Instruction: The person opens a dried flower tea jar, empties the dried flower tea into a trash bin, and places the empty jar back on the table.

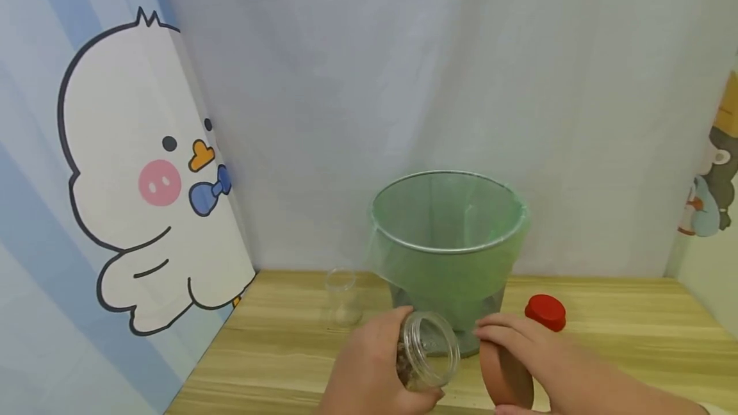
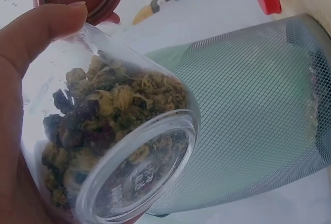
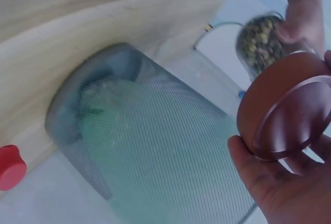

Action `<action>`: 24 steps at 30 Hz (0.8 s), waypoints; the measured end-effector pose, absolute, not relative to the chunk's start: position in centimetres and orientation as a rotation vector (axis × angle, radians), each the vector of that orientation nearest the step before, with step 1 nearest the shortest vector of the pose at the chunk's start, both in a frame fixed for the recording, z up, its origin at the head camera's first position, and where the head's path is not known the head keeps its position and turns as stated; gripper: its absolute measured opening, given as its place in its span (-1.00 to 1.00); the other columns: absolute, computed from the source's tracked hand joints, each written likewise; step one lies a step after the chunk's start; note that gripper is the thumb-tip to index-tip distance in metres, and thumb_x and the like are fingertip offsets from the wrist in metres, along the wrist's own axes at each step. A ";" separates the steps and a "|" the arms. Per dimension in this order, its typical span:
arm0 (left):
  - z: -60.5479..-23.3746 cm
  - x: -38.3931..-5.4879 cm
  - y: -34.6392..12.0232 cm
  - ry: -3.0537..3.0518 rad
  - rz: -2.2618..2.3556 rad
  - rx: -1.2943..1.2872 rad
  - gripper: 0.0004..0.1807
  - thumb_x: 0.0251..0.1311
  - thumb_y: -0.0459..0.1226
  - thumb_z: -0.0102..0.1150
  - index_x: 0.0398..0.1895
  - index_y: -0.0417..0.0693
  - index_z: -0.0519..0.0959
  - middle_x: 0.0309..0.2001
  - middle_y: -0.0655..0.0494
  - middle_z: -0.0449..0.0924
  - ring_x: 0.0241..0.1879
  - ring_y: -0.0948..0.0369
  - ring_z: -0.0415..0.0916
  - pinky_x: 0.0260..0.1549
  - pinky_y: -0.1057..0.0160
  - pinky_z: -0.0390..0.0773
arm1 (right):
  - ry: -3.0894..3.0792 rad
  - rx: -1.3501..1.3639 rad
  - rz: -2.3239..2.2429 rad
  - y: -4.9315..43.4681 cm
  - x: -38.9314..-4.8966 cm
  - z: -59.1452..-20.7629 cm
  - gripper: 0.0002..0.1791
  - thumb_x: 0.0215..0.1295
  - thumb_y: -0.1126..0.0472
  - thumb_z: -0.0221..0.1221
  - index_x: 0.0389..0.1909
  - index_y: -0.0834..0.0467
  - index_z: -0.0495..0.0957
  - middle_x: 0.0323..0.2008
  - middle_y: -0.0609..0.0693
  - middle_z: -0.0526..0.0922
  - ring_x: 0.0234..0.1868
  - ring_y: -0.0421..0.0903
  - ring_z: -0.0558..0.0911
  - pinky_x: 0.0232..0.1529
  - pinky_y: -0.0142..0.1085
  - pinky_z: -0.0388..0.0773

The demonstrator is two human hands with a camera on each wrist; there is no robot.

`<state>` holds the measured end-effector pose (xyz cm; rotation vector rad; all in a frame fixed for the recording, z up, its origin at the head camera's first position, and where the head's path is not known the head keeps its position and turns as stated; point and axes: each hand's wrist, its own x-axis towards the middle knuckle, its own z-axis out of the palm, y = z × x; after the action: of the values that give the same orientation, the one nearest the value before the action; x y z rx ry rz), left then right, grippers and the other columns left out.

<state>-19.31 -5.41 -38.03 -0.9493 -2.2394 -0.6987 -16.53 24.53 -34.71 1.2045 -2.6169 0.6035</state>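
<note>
My left hand (image 1: 366, 364) grips a clear jar (image 2: 150, 182) with thumb and fingers round its side. The jar is uncapped and tipped, its mouth toward the right in the head view. Dried flower heads and darker bits (image 2: 119, 100) lie inside it. A round brown lid (image 1: 507, 376) is held on edge by my right hand (image 1: 553, 357), fingers on its top rim and thumb below. A narrow gap parts the lid from the jar's mouth. Just behind both hands stands a mesh wastebasket (image 3: 160, 131) with a green bag over its rim.
On the wooden table (image 1: 277, 344), a clear cup (image 1: 344, 300) stands left of the wastebasket. A red cap (image 1: 544, 311) lies to the right of it, beyond my right hand. A pale curtain (image 1: 323, 114) hangs behind the table.
</note>
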 end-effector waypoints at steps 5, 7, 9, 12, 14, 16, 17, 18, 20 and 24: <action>-37.6 -19.3 -6.0 -2.233 -0.706 -0.904 0.08 -0.46 0.09 0.74 0.27 -0.06 0.49 -0.02 0.20 0.61 -0.08 0.26 0.61 -0.09 0.21 0.66 | -2.455 1.133 0.541 25.0 -16.0 -33.6 -0.11 0.23 -0.10 0.47 0.52 -0.13 0.27 0.39 -0.22 0.37 0.26 -0.23 0.47 0.11 -0.40 0.54; -37.4 -19.2 -6.3 -2.227 -0.711 -0.881 0.08 -0.49 0.08 0.74 0.27 -0.07 0.50 0.00 0.20 0.62 -0.06 0.26 0.61 -0.05 0.20 0.66 | -2.394 1.134 0.565 25.4 -16.0 -33.4 -0.05 0.17 -0.01 0.52 0.54 -0.03 0.28 0.40 -0.17 0.37 0.28 -0.24 0.45 0.19 -0.51 0.42; -37.2 -19.2 -6.5 -2.223 -0.713 -0.861 0.09 -0.50 0.06 0.74 0.26 -0.09 0.50 0.01 0.18 0.63 -0.04 0.25 0.61 -0.04 0.18 0.66 | -2.363 1.118 0.581 25.8 -16.0 -33.3 0.00 0.12 0.07 0.55 0.55 0.05 0.26 0.40 -0.13 0.37 0.29 -0.27 0.43 0.23 -0.61 0.28; -36.9 -19.1 -6.7 -2.233 -0.716 -0.841 0.08 -0.50 0.05 0.74 0.26 -0.10 0.51 0.04 0.17 0.63 -0.02 0.25 0.61 -0.03 0.15 0.66 | -2.330 1.072 0.598 26.5 -16.0 -33.0 0.05 0.06 0.16 0.57 0.56 0.11 0.24 0.39 -0.08 0.38 0.28 -0.29 0.43 0.24 -0.66 0.21; -36.7 -19.1 -6.8 -2.241 -0.725 -0.838 0.07 -0.48 0.06 0.74 0.26 -0.09 0.50 0.05 0.18 0.63 0.00 0.25 0.60 -0.02 0.14 0.66 | -2.334 1.025 0.601 26.8 -15.9 -32.6 0.07 0.05 0.21 0.56 0.58 0.11 0.22 0.39 -0.08 0.39 0.29 -0.32 0.40 0.25 -0.66 0.18; -36.6 -19.1 -7.0 -2.247 -0.749 -0.836 0.06 -0.45 0.06 0.73 0.27 -0.06 0.50 0.06 0.21 0.62 0.00 0.27 0.59 -0.01 0.16 0.65 | -2.343 0.987 0.608 27.2 -15.8 -32.1 0.07 0.05 0.25 0.56 0.58 0.10 0.22 0.39 -0.08 0.39 0.29 -0.33 0.39 0.26 -0.66 0.18; -36.5 -19.1 -7.1 -2.249 -0.768 -0.834 0.05 -0.45 0.05 0.74 0.27 -0.03 0.50 0.06 0.23 0.61 0.00 0.28 0.59 -0.01 0.16 0.65 | -2.350 0.965 0.610 27.3 -15.8 -31.9 0.06 0.05 0.26 0.56 0.58 0.09 0.22 0.39 -0.10 0.39 0.28 -0.33 0.39 0.26 -0.66 0.17; -36.5 -19.2 -7.3 -2.246 -0.780 -0.829 0.05 -0.45 0.05 0.74 0.28 -0.01 0.49 0.06 0.25 0.61 -0.01 0.29 0.58 -0.01 0.17 0.65 | -2.352 0.944 0.605 27.4 -15.9 -31.7 0.06 0.04 0.27 0.56 0.57 0.09 0.24 0.38 -0.11 0.40 0.26 -0.34 0.39 0.25 -0.65 0.18; -36.4 -19.3 -7.5 -2.242 -0.816 -0.820 0.04 -0.45 0.03 0.75 0.27 0.02 0.49 0.05 0.30 0.60 -0.03 0.32 0.58 -0.02 0.18 0.64 | -2.353 0.907 0.605 27.8 -16.0 -31.2 0.04 0.01 0.29 0.57 0.53 0.07 0.28 0.28 -0.19 0.44 0.13 -0.37 0.45 0.20 -0.64 0.24; -36.2 -19.4 -8.0 -2.243 -0.850 -0.795 0.01 -0.44 0.01 0.75 0.26 0.08 0.51 0.04 0.35 0.60 -0.04 0.35 0.57 -0.06 0.18 0.65 | -2.294 0.929 0.643 28.8 -17.0 -31.1 -0.01 -0.07 0.41 0.56 0.45 0.13 0.33 -0.01 -0.27 0.49 -0.16 -0.37 0.48 0.06 -0.57 0.35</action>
<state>-19.38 -8.02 -36.19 -0.7953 -2.2426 -0.8498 -17.00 28.82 -31.13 0.9287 -2.2943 0.6425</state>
